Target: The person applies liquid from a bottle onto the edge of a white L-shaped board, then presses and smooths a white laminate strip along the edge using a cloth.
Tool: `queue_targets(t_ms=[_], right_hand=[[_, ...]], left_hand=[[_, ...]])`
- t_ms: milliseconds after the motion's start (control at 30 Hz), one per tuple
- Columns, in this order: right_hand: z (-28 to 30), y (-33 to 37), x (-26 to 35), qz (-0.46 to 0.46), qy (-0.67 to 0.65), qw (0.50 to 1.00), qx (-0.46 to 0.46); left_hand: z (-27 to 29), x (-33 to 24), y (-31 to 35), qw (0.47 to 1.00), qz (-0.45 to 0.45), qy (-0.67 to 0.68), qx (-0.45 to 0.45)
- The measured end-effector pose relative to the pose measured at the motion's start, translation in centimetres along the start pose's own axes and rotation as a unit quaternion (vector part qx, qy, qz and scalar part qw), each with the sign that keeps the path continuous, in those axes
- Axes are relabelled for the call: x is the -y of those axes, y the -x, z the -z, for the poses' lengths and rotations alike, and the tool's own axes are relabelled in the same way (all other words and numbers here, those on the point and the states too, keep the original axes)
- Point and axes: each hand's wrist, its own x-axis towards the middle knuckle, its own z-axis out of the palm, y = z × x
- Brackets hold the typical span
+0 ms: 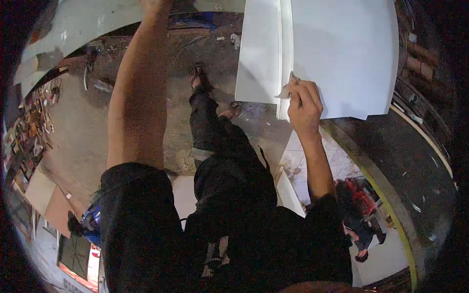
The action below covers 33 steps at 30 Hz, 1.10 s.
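My right hand [305, 103] is closed, pinching a small folded greyish scrap [285, 93]; whether it is sandpaper or cloth is unclear. The scrap touches the near end of a raised white strip [286, 53] that runs lengthwise along a large white panel [344, 53]. Beyond the strip, a narrower white section of the panel lies to the left. My left arm stretches far forward, and just the base of my left hand [155, 4] shows at the top edge. Its fingers are out of the picture, so what it touches is hidden.
A pale greenish sheet [83, 34] curves across the far left. Tools and odds and ends [34, 122] are heaped at the left side. Brown boards [49, 202] lean at lower left. Another person [359, 234] is at lower right. Scraps litter the floor [78, 127].
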Motion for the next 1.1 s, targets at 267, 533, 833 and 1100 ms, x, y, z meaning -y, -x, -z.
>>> queue_targets(t_ms=[267,533,833,1100], right_hand=[[-0.4,-7.7,-0.9,0.005,0.014,1.0,-0.017],[0.1,1.3,0.0,-0.011,0.005,1.0,-0.018],[-1.7,-14.8,-3.1,-0.108,-0.17,0.976,-0.081],[6.1,2.4,-0.2,-0.153,0.014,0.988,-0.015]], left_hand=[[-2.2,1.1,-1.2,1.0,0.01,-0.005,-0.013],[-1.9,1.4,-0.7,1.0,0.004,-0.019,-0.011],[-1.3,-0.8,-0.2,1.0,0.008,-0.019,0.006],[-2.0,0.4,-0.9,0.998,-0.003,-0.054,-0.021]])
